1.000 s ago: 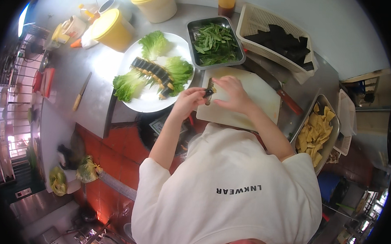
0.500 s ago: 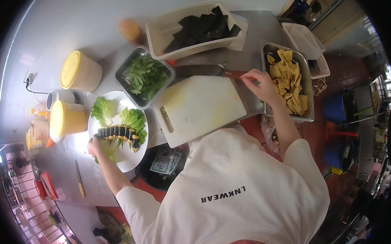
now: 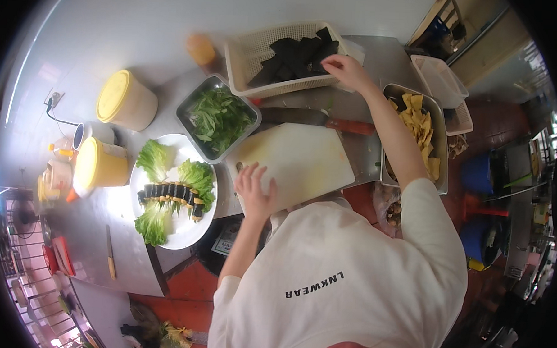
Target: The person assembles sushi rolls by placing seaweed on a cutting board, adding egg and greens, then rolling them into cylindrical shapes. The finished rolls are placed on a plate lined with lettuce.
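My left hand [image 3: 255, 188] is open, its fingers spread over the left end of a white cutting board [image 3: 301, 159], near the handle slot. My right hand [image 3: 344, 70] reaches over the right end of a cream plastic basket [image 3: 243, 63] holding dark nori sheets [image 3: 290, 59]. Its fingers are loosely bent with the thumb apart, and nothing shows in them. Behind the board lies a knife with a dark blade [image 3: 296, 117] and a red-brown handle [image 3: 352, 127]. Left of the board, a white plate [image 3: 185, 235] carries lettuce [image 3: 153, 224] and a row of nori-wrapped rolls [image 3: 172, 193].
A metal tray of green leaves [image 3: 217, 118] stands between plate and basket. On the right is a metal pan [image 3: 441, 181] of yellow fried pieces [image 3: 417, 121]. Yellow-lidded tubs [image 3: 126, 99] line the wall. A small knife [image 3: 111, 254] lies at the lower left.
My left hand has left the plate's edge and moved right to the board. My right hand has let go of the knife handle and moved up to the nori basket.
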`<state>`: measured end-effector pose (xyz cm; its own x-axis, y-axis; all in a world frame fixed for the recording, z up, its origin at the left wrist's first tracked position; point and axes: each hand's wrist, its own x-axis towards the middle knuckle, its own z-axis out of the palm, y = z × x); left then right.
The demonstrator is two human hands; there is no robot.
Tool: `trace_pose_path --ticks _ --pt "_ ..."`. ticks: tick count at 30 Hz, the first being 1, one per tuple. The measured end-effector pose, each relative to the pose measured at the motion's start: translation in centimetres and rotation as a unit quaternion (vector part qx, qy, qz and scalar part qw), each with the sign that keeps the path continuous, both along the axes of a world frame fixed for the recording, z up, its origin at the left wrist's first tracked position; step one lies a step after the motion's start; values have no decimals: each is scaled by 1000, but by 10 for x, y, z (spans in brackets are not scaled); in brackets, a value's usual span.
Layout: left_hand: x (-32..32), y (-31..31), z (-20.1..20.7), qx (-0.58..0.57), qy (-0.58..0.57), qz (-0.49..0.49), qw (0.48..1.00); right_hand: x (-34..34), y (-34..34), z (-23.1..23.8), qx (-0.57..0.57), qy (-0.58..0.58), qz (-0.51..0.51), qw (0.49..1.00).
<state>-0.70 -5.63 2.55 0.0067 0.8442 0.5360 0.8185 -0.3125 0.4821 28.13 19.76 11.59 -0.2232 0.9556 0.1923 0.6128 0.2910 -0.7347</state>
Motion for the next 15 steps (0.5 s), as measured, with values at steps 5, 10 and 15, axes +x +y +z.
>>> trace_pose_path --ticks 5,10,15 --pt "19 -12 -24 -22 -46 15 999 -48 94 -35 -106 -286 -10 952" --pt "16 -12 -28 -15 -62 67 996 -70 119 -64 -225 -330 -2 917" --pt "16 -14 -28 -15 -83 80 993 -72 121 -65 -269 -316 -4 910"
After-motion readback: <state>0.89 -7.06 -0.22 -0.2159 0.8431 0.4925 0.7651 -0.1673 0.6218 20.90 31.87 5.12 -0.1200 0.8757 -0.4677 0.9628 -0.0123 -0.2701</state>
